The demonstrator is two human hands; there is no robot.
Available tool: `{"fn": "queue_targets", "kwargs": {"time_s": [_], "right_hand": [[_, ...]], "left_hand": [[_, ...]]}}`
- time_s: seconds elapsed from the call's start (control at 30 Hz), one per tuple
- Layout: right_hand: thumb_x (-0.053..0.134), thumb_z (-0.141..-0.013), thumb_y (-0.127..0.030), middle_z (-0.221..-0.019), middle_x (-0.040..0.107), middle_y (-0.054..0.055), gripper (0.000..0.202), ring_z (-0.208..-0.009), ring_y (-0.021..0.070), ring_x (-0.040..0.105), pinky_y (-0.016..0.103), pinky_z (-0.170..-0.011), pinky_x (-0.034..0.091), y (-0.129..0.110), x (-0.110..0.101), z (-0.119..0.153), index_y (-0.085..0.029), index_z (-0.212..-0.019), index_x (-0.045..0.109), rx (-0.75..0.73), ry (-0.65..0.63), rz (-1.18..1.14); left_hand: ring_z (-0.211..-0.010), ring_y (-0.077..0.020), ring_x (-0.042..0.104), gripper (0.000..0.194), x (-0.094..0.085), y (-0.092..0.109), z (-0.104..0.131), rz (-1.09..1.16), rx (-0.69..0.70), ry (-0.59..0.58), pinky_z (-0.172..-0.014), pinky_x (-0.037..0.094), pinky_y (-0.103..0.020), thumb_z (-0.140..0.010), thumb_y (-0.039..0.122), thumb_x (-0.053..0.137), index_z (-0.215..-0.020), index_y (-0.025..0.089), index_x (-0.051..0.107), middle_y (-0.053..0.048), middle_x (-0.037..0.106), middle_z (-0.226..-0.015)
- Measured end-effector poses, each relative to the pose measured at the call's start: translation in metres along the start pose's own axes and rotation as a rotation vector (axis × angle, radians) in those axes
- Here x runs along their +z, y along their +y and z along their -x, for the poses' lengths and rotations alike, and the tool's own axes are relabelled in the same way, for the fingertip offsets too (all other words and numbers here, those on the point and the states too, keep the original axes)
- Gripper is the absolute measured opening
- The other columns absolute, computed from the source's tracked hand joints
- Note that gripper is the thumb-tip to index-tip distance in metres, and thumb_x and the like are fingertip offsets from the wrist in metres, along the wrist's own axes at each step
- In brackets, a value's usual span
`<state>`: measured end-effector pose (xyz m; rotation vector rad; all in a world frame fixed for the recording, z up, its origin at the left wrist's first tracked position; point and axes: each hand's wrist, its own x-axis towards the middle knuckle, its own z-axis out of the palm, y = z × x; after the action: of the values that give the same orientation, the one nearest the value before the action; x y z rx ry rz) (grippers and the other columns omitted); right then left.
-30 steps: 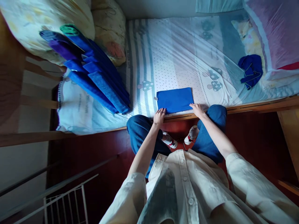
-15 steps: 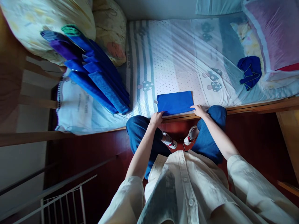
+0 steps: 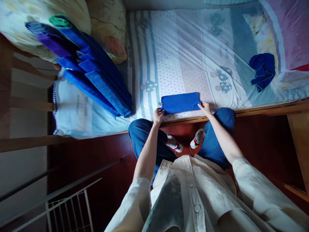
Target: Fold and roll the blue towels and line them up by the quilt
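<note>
A folded blue cloth (image 3: 180, 103) lies as a flat rectangle near the bed's front edge, with a small pale tag at its left side. My left hand (image 3: 158, 115) pinches its near left corner. At the right end, my right hand (image 3: 204, 108) has its fingers closed on the near right corner. Several blue cloths (image 3: 101, 80) lie side by side in a long slanted pile on the left of the bed, with a green roll (image 3: 59, 21) and a purple one (image 3: 54, 43) at the far end.
A crumpled dark blue cloth (image 3: 263, 71) lies on the right of the bed, beside a pink pillow (image 3: 293, 38). Large cushions (image 3: 108, 29) stand at the back left. A wooden rail (image 3: 272, 109) edges the bed. A white rack (image 3: 70, 206) stands lower left.
The blue cloth's near edge has shifted slightly away from the bed rail, and the cloth looks narrower. Both hands still hold its near corners. The camera view has shifted slightly.
</note>
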<state>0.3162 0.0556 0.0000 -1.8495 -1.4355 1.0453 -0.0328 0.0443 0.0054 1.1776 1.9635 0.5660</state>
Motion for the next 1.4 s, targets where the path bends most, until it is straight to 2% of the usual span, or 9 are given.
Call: {"fn": "queue_targets", "kwargs": {"time_s": [0.13,0.33,0.77,1.17,1.4], "right_hand": [[0.065,-0.089,-0.047,-0.058,0.048,-0.002,0.043,-0.064,0.0149,0.046,0.027,-0.062,0.035,-0.002,-0.003,0.003,-0.024,-0.062,0.042,0.055,-0.006,0.090],[0.064,-0.090,-0.037,-0.056,0.048,-0.002,0.041,-0.065,0.0167,0.048,0.028,-0.066,0.035,-0.008,-0.004,0.007,-0.025,-0.060,0.040,0.107,-0.009,0.202],[0.060,-0.091,-0.041,-0.060,0.057,0.001,0.032,-0.070,0.0200,0.057,0.028,-0.070,0.043,-0.003,-0.002,0.008,-0.024,-0.065,0.051,0.088,-0.017,0.247],[0.062,-0.092,-0.037,-0.063,0.059,0.000,0.035,-0.070,0.0186,0.057,0.027,-0.071,0.042,-0.006,-0.002,0.009,-0.023,-0.063,0.047,0.117,-0.021,0.251],[0.061,-0.093,-0.040,-0.067,0.066,0.004,0.029,-0.073,0.0217,0.062,0.029,-0.074,0.047,-0.002,-0.001,0.008,-0.021,-0.070,0.059,0.100,-0.024,0.291]], "left_hand": [[-0.099,-0.0253,0.073,0.021,0.000,-0.001,0.002,-0.084,-0.011,0.043,-0.094,0.053,-0.036,-0.092,0.030,0.059,-0.107,0.018,0.067,-0.012,0.076,-0.101],[-0.104,-0.0264,0.071,0.016,0.002,0.003,0.008,-0.171,-0.018,0.055,-0.096,0.052,-0.036,-0.095,0.029,0.056,-0.103,0.020,0.067,-0.012,0.076,-0.100],[-0.099,-0.0255,0.072,0.016,0.000,0.001,0.011,-0.160,-0.024,0.029,-0.098,0.052,-0.037,-0.092,0.028,0.058,-0.101,0.019,0.068,-0.010,0.077,-0.095],[-0.101,-0.0253,0.073,0.020,0.001,-0.001,0.009,-0.162,-0.002,0.023,-0.097,0.052,-0.036,-0.091,0.027,0.058,-0.105,0.020,0.068,-0.010,0.078,-0.096],[-0.099,-0.0264,0.073,0.020,0.002,0.003,0.011,-0.223,-0.031,0.014,-0.097,0.052,-0.037,-0.095,0.029,0.056,-0.105,0.017,0.068,-0.013,0.077,-0.099]]}}
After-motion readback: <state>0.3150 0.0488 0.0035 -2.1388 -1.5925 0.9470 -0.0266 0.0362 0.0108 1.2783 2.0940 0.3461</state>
